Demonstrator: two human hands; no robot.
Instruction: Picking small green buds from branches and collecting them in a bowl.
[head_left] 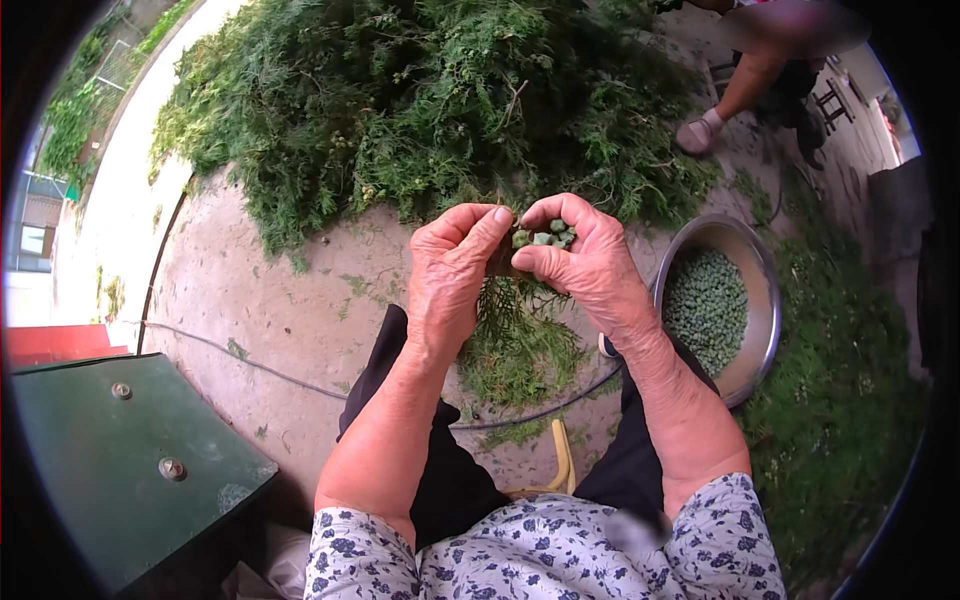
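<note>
Both my hands are raised close together in front of me, over the floor. My left hand (445, 268) is closed, thumb and forefinger pinched together on a thin evergreen sprig. Green fronds of the sprig (500, 308) hang below, between my hands. Several small green cones (545, 239) lie in the curled fingers of my right hand (595, 262), its thumb and forefinger bent round them. Right of my right forearm stands a metal basin (768, 305), partly filled with similar green cones (705, 308).
A big heap of cut evergreen branches (430, 110) lies ahead. More greenery (835, 400) covers the floor at right. A dark hose (250, 360) crosses the concrete. Lower left is a green metal surface (140, 460). Another person's leg (745, 90) shows at far right.
</note>
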